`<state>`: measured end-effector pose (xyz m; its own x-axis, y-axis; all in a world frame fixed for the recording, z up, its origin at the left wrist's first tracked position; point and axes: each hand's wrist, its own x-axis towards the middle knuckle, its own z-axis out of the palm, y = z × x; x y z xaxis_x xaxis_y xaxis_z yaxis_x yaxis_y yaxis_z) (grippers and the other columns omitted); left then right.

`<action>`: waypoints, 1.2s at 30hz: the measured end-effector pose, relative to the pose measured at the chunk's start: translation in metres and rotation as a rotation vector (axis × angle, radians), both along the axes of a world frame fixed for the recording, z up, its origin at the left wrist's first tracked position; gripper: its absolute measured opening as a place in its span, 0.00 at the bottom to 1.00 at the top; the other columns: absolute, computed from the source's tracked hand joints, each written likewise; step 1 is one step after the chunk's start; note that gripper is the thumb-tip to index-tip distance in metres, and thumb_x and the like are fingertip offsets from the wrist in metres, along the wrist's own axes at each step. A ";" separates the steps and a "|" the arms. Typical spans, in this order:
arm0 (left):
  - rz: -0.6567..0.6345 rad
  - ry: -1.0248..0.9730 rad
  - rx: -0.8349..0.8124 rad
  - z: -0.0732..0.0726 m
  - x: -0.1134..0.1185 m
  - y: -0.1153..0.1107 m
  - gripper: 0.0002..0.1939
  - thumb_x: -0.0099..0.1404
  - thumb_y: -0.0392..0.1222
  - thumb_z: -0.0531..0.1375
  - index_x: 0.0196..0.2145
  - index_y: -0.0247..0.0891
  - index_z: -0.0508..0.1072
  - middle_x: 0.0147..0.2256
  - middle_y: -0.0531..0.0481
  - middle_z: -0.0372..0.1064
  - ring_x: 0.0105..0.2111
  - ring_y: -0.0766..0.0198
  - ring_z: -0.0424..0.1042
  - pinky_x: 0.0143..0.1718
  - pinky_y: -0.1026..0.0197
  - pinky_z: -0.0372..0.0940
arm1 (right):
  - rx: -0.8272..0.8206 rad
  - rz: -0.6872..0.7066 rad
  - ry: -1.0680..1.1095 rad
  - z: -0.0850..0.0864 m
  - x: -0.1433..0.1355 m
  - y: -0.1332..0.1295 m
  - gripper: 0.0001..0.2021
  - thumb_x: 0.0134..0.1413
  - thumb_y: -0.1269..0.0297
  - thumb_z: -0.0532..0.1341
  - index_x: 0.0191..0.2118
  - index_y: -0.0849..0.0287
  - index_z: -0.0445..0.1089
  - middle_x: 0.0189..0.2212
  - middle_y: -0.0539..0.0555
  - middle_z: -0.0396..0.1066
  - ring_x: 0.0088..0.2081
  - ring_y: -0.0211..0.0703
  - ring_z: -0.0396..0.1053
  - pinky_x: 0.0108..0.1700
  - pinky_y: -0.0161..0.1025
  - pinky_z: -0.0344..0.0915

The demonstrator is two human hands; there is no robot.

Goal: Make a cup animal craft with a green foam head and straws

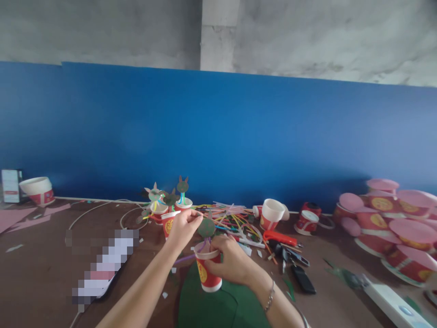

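Note:
My right hand point(232, 259) is closed around a red paper cup point(210, 280) with a white rim and a yellow emblem, its thumb on the front wall and its fingers at the rim. A dark green eared paper head point(206, 227) rises from this cup on purple strips. Just left of that head, my left hand point(186, 228) is raised with thumb and fingertips pinched together; whatever they hold, if anything, is too small to make out. Behind the left hand, several red cups point(167, 224) stand with similar eared paper heads point(182, 187) on coloured strips.
Dark green paper point(201, 310) lies under the held cup. Loose coloured pipe cleaners point(235, 223) spread behind it. Red-handled cutter point(280, 238), keys and a black fob point(303, 279) lie right. Cups with pink discs point(413, 232) stack at far right; a blurred-out phone point(105, 269) lies left.

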<state>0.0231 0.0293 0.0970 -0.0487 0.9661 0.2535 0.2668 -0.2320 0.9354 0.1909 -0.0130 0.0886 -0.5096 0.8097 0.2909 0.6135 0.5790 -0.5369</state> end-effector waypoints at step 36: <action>-0.196 -0.237 -0.263 0.004 0.003 -0.006 0.13 0.51 0.49 0.63 0.27 0.36 0.72 0.24 0.53 0.69 0.25 0.66 0.67 0.28 0.64 0.59 | 0.018 0.065 -0.034 0.007 -0.003 -0.006 0.09 0.42 0.67 0.61 0.20 0.58 0.58 0.21 0.46 0.62 0.26 0.36 0.58 0.30 0.33 0.52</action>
<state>0.0264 0.0229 0.1011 0.1155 0.9933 0.0003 0.0108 -0.0016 0.9999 0.1884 -0.0192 0.0952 -0.5707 0.7695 0.2865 0.5921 0.6274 -0.5058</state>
